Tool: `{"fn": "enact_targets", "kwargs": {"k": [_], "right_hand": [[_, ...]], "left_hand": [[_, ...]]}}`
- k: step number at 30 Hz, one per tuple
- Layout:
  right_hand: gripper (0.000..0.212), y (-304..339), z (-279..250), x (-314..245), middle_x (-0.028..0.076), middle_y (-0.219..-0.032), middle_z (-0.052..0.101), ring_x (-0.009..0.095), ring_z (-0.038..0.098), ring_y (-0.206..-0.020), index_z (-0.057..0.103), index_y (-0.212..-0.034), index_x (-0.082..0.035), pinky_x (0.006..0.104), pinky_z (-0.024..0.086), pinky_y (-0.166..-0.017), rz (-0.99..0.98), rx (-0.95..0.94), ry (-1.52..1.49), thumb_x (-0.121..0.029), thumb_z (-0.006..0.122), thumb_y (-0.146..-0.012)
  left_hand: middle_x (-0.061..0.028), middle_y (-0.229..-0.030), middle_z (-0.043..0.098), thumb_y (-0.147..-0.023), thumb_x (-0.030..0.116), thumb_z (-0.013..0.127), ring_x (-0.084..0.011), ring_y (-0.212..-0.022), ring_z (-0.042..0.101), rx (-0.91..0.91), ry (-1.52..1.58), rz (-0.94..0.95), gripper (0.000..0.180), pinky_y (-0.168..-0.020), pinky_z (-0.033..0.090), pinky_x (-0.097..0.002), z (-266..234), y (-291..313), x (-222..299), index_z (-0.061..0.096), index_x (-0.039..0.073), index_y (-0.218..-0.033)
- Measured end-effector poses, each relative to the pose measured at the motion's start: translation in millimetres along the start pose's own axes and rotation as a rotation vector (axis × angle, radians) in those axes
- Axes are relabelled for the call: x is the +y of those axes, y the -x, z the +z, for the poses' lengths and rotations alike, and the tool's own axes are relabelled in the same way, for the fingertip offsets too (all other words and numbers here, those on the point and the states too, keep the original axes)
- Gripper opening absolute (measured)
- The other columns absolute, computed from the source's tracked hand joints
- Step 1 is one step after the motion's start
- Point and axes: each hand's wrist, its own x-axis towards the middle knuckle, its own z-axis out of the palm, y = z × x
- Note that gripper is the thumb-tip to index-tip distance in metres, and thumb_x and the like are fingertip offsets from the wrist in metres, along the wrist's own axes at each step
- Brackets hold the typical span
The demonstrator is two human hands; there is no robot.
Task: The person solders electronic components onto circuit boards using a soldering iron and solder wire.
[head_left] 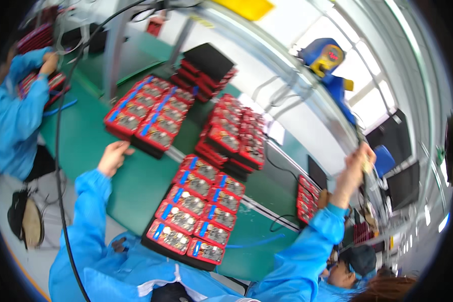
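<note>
My left hand [115, 158] is raised over the green table with its fingers pinched together. It is close to the near left corner of a black tray of red-framed circuit boards [151, 113] with blue strips; whatever the pinch holds, if anything, is too small to make out. My right hand [358, 163] is lifted high at the right, closed around something I cannot make out, below a hanging blue and yellow tool [328, 63]. Between my arms, nearest my body, sits another tray of red-framed boards [191, 201] with blue strips across them.
Stacked red-framed boards [231, 131] stand farther back, beside a stack topped by a black tray [209, 59]. More boards [307, 199] lie at the right. A black cable [60, 151] hangs at the left. Co-workers in blue sit at the left [15, 116] and lower right [352, 267].
</note>
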Motion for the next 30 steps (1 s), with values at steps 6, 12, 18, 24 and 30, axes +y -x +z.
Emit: {"fn": "enact_targets", "kwargs": {"k": [6, 12, 18, 24, 30], "right_hand": [[0.021, -27.0, 17.9, -1.4, -0.006, -0.064, 0.048, 0.001, 0.039, -0.05, 0.054, -0.086, -0.015, 0.0161, 0.027, -0.042, 0.16, 0.017, -0.093, -0.034, 0.059, -0.094], [0.022, -93.8, 28.3, -6.2, -0.003, -0.058, 0.043, 0.003, 0.034, -0.045, 0.051, -0.082, -0.011, 0.0188, 0.023, -0.038, 0.171, -0.035, -0.098, -0.029, 0.057, -0.093], [0.024, -139.8, 59.9, 1.6, -0.006, -0.054, 0.036, 0.004, 0.026, -0.042, 0.051, -0.073, -0.013, 0.0207, 0.017, -0.036, 0.402, -0.057, 0.028, -0.028, 0.064, -0.087], [0.015, -192.8, 62.3, 29.2, -0.006, -0.059, 0.04, 0.002, 0.024, -0.041, 0.056, -0.086, -0.01, 0.0183, 0.017, -0.036, 0.65, -0.425, 0.035, -0.021, 0.066, -0.089], [0.037, -203.8, 61.0, 33.8, 0.02, -0.116, 0.055, 0.008, 0.049, -0.07, 0.04, -0.122, 0.01, 0.0137, 0.039, -0.042, 0.953, -0.458, -0.674, -0.014, 0.053, -0.097]], "left_hand": [[-0.0098, -0.084, 0.068, -0.093, 0.026, 0.055, -0.0033, -0.038, 0.029, 0.17, 0.037, 0.103, 0.02, -0.032, 0.019, -0.0225, -20.0, -43.8, -35.1, 0.056, 0.008, -0.101], [-0.0051, -0.079, 0.066, -0.095, 0.024, 0.055, -0.0016, -0.038, 0.03, 0.177, 0.034, 0.189, 0.017, -0.033, 0.019, -0.0206, -0.5, -35.8, -40.4, 0.059, 0.008, -0.1], [-0.0057, -0.082, 0.067, -0.094, 0.023, 0.056, -0.0003, -0.038, 0.028, 0.119, 0.062, 0.141, 0.016, -0.034, 0.018, -0.0199, -0.6, -25.4, -27.1, 0.058, 0.007, -0.094], [-0.005, -0.08, 0.067, -0.094, 0.02, 0.057, 0.0, -0.04, 0.029, 0.044, 0.109, 0.126, 0.013, -0.035, 0.018, -0.0193, 20.7, -23.4, -14.0, 0.059, 0.008, -0.097], [-0.0061, -0.087, 0.067, -0.095, 0.018, 0.056, 0.0002, -0.04, 0.029, 0.033, 0.129, 0.098, 0.013, -0.036, 0.017, -0.02, 16.3, -23.5, -10.9, 0.058, 0.006, -0.098]]}}
